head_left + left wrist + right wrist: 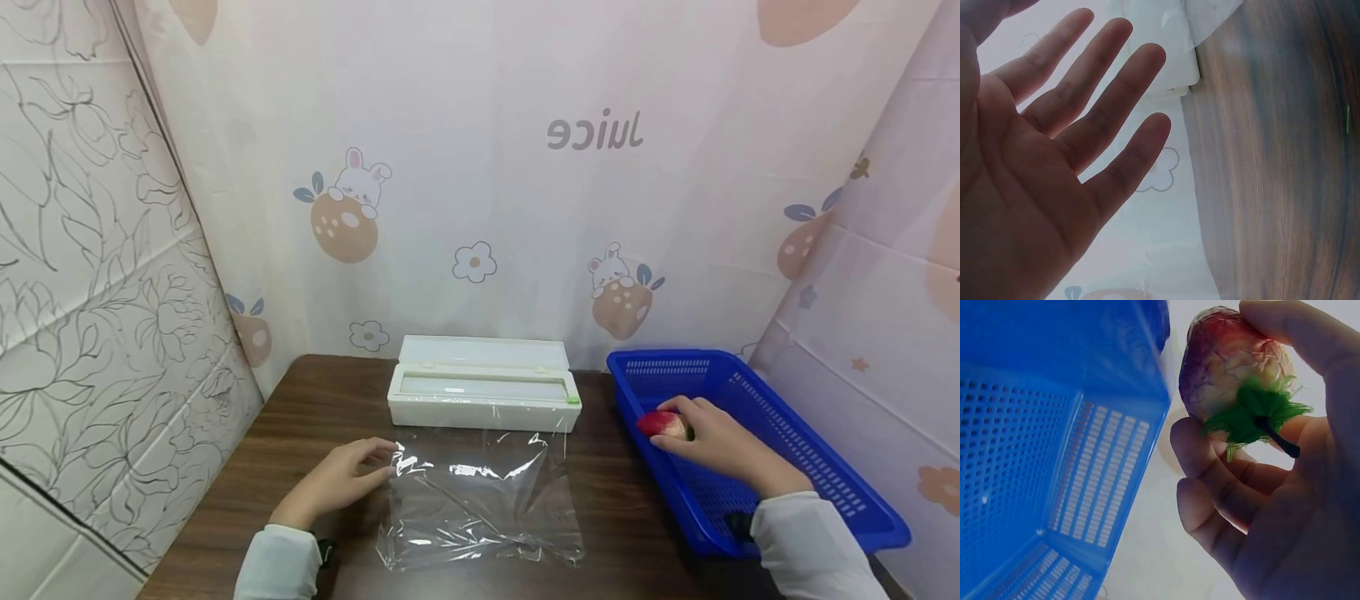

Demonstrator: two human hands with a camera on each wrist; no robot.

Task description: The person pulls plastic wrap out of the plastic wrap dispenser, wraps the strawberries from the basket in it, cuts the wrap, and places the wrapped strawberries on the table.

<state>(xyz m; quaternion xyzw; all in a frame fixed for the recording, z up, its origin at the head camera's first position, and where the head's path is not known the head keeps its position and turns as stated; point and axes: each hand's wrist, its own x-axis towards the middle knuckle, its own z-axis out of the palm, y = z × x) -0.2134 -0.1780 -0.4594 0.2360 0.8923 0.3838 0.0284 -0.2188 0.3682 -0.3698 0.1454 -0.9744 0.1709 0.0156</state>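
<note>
A red and cream strawberry (pixel 1229 369) with frayed green leaves and a dark stem is held between the thumb and fingers of my right hand (pixel 723 442). In the head view that hand is over the left side of a blue plastic basket (pixel 810 450). My left hand (pixel 341 479) is beside the left edge of a clear plastic film (pixel 480 492), its fingers spread and relaxed in the left wrist view. Whether its fingertips touch the film cannot be told. The film stretches from a white wrap dispenser box (pixel 483 414) toward me, over the table.
The dispenser's lid (pixel 483 352) stands raised at the back, and a small green piece (pixel 573 400) sits at its right end. Beneath everything is a dark wood table (pixel 300 417). A printed curtain (pixel 465 167) hangs close behind it, with panels on both sides.
</note>
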